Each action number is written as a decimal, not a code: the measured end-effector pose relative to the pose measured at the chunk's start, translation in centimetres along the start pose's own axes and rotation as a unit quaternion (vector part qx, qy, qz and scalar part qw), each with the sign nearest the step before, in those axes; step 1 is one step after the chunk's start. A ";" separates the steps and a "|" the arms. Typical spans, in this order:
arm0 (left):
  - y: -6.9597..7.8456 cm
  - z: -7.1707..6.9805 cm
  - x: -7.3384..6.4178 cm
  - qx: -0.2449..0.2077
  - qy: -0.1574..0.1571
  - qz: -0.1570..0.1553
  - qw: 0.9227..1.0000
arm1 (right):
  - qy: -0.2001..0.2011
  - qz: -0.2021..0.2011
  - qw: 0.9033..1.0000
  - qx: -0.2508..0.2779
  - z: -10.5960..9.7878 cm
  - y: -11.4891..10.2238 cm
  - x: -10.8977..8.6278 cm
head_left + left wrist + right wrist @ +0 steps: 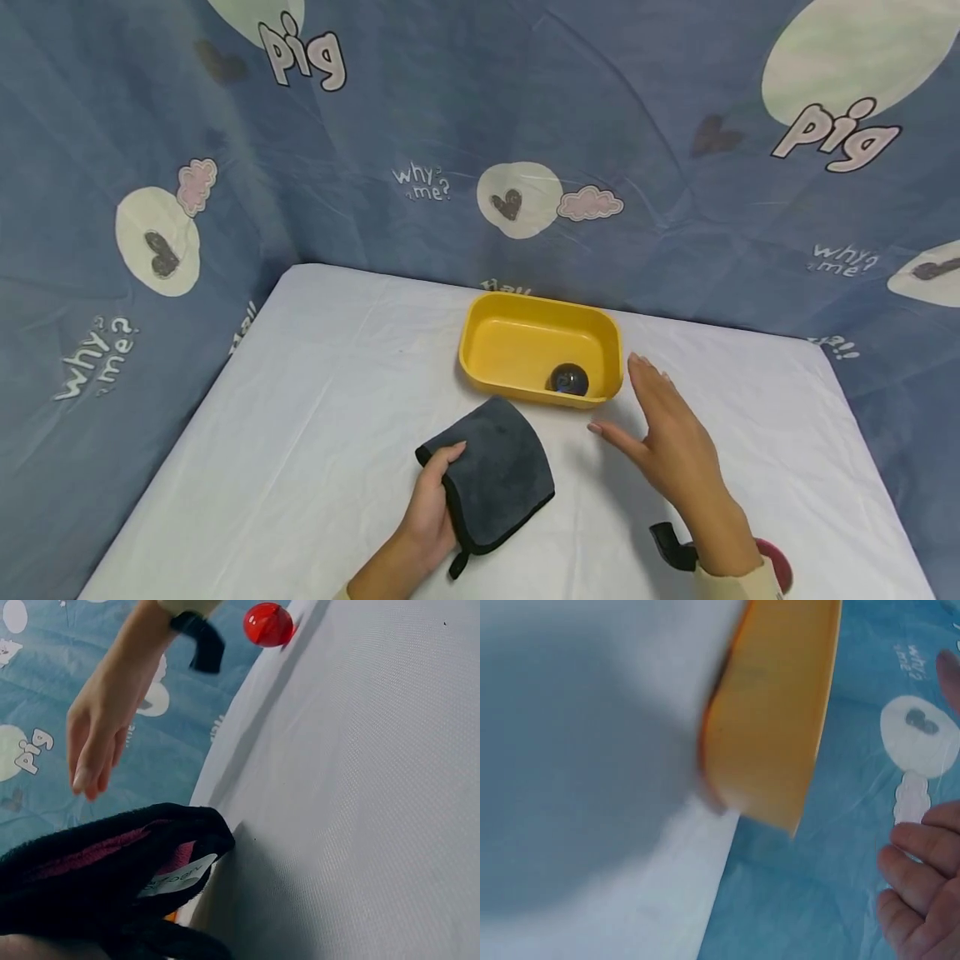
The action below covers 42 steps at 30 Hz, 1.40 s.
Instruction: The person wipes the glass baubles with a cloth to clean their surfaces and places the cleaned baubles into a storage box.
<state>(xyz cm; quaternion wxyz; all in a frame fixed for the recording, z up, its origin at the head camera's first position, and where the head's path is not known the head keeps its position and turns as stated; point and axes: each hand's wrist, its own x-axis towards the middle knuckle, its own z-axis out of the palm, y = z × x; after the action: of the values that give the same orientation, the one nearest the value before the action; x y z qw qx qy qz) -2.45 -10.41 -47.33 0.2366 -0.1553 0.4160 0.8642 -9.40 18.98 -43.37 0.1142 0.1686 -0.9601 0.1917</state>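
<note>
My left hand grips a folded dark grey cloth by its left edge, thumb on top. The cloth has a black border and a small loop at its lower corner. In the left wrist view, pink lining and a white label show between its folds. Over the table, my right hand is held with fingers extended and thumb apart, holding nothing. Just beyond its fingertips stands a yellow rectangular tray. A dark glossy ball lies in the tray's front right part.
A shiny red ball sits on the white-covered table, partly hidden by my right forearm in the head view. Beside that wrist is a black curved piece. Blue printed fabric hangs behind the table and at its sides.
</note>
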 end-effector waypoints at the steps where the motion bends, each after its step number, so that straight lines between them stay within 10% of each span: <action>1: 0.0 0.0 0.0 -0.001 0.000 0.001 1.000 | 0.001 0.006 1.000 -0.003 -0.1 0.2 -0.6; 18: -0.3 0.1 -0.1 0.001 -0.014 0.003 1.000 | -0.077 0.141 0.987 -0.028 -2.2 5.2 -11.5; 27: -0.4 0.4 -0.1 0.006 -0.003 0.001 1.000 | -0.217 0.276 0.936 -0.010 -3.1 7.9 -14.1; 42: -0.2 0.7 -0.1 0.003 0.016 0.005 1.000 | -0.239 0.332 0.912 0.004 -2.5 8.3 -16.6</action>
<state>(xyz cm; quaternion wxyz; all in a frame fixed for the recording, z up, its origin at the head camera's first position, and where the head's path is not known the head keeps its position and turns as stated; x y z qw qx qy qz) -2.26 -9.79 -47.03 0.2264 -0.1665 0.4229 0.8615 3.12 31.88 -48.52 -0.1899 -0.1184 -0.9585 0.1767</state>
